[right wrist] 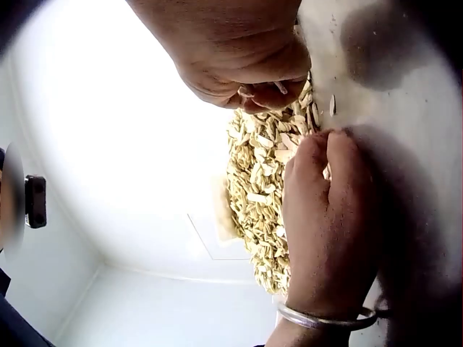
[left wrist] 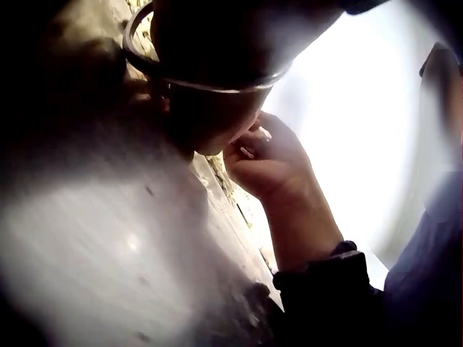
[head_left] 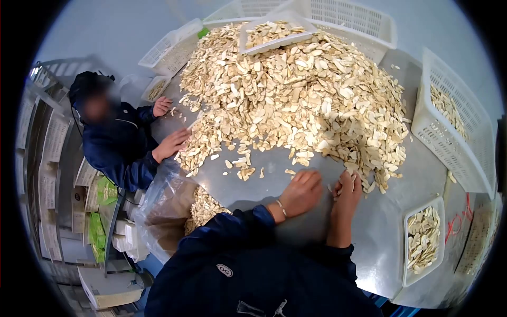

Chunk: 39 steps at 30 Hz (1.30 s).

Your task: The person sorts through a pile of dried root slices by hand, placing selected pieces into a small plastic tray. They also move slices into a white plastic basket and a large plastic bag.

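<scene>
A big heap of pale dried slices (head_left: 296,90) covers the metal table (head_left: 380,232). Both my hands lie at its near edge, side by side. My left hand (head_left: 302,191), with a thin bracelet (right wrist: 325,318) on the wrist, rests knuckles up on the table with its fingers curled down against loose slices (right wrist: 260,188); what lies under those fingers is hidden. My right hand (head_left: 347,194) is curled too, and in the right wrist view it (right wrist: 246,65) pinches a few slices between thumb and fingers. The left wrist view shows the same right hand (left wrist: 268,163) with pale slices in its fingers.
White slotted baskets ring the heap: one at the right (head_left: 454,132), a small tray (head_left: 422,238) with slices near my right arm, one (head_left: 274,31) on top of the heap. A person in blue (head_left: 113,142) works at the left edge. A plastic bag (head_left: 169,201) hangs there.
</scene>
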Each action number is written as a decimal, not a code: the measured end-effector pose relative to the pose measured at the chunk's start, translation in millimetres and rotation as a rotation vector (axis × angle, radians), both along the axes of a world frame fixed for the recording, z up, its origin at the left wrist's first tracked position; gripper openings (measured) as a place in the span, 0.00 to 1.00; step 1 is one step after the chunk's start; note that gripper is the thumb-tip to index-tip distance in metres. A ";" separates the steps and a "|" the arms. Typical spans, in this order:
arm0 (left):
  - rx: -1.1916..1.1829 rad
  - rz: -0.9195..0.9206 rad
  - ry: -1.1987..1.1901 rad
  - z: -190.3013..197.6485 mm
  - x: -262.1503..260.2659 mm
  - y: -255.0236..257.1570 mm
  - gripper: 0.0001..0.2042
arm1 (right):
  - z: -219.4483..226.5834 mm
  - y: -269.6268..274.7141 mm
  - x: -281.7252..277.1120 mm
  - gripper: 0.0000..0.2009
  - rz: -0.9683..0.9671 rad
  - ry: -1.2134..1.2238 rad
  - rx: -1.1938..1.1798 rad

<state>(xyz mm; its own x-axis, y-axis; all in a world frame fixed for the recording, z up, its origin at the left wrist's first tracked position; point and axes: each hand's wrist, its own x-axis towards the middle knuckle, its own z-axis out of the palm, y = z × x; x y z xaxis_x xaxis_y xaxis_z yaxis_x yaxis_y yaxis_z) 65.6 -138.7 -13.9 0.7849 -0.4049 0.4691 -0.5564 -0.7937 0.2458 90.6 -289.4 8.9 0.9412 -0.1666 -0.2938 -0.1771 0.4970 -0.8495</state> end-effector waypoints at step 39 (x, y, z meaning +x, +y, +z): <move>0.002 0.331 0.067 32.2 50.4 99.0 0.17 | -6.6 14.3 -7.2 0.12 0.362 0.101 0.169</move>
